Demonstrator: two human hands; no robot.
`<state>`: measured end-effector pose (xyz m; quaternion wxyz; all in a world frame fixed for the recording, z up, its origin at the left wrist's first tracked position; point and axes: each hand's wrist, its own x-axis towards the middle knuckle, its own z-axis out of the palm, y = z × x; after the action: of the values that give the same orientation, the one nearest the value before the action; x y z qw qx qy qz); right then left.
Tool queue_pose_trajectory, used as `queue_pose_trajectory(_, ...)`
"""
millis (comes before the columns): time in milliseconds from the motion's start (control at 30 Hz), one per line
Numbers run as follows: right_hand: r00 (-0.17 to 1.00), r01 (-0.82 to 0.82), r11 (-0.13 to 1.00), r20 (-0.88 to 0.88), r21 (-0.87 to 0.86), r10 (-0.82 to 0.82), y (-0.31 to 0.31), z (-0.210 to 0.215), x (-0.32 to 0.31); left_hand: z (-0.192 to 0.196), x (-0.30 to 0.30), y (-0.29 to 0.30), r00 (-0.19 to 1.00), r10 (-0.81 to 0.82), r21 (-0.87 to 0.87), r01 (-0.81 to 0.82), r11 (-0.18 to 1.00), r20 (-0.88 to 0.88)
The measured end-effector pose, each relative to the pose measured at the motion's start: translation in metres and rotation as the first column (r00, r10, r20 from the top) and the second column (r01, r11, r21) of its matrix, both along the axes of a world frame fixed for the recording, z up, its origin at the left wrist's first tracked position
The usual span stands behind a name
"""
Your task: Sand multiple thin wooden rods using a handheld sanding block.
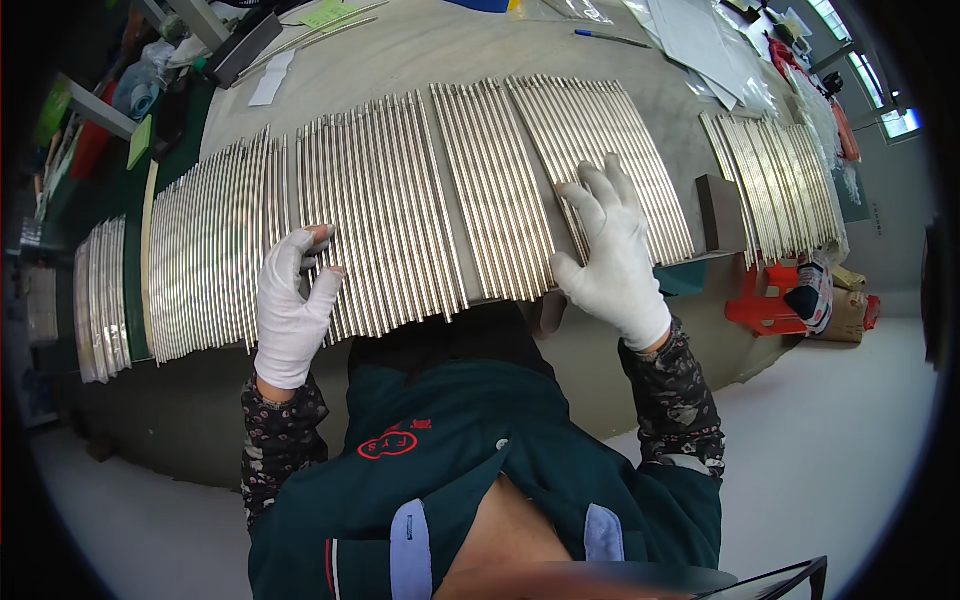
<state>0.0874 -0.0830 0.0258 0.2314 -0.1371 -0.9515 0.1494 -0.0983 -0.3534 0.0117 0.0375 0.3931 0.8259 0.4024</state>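
Note:
Long, thin silvery metal rods (375, 210) lie side by side in several groups across the table, their near ends at its front edge. My left hand (295, 305), in a white glove with bare thumb and fingertips, is over the gap between two groups on the left. Its thumb and forefinger are apart, the tips at the edge rods; the other fingers curl partly out of sight. My right hand (615, 250), also white-gloved, spreads its fingers over the rod group (600, 130) right of the middle. Those fingertips appear to touch the rods.
A dark block (720, 213) stands before the right-hand rod bundle (780, 185). Wrapped rods (103, 300) lie at the far left. A blue pen (612, 38), papers (700, 45) and a white strip (273, 78) are at the back. A red stool (762, 305) stands right of the table.

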Motion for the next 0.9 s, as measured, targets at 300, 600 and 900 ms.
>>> queue_pose_trajectory(300, 0.996, -0.001, 1.0, 0.088, -0.008, 0.001, 0.0, -0.002, -0.003, 0.0, 0.001, 0.0, 1.0, -0.018, 0.038, 0.018, 0.999, 0.013)
queue_pose_trajectory(600, 0.994, -0.005, 1.0, 0.106, -0.019, 0.007, -0.004, -0.007, -0.008, 0.002, 0.002, 0.0, 0.999, -0.008, 0.029, 0.007, 1.0, 0.035)
queue_pose_trajectory(900, 0.996, -0.055, 0.998, 0.076, -0.004, 0.055, -0.02, 0.002, -0.018, 0.007, 0.005, 0.003, 0.997, 0.008, 0.063, -0.013, 0.998, 0.077)
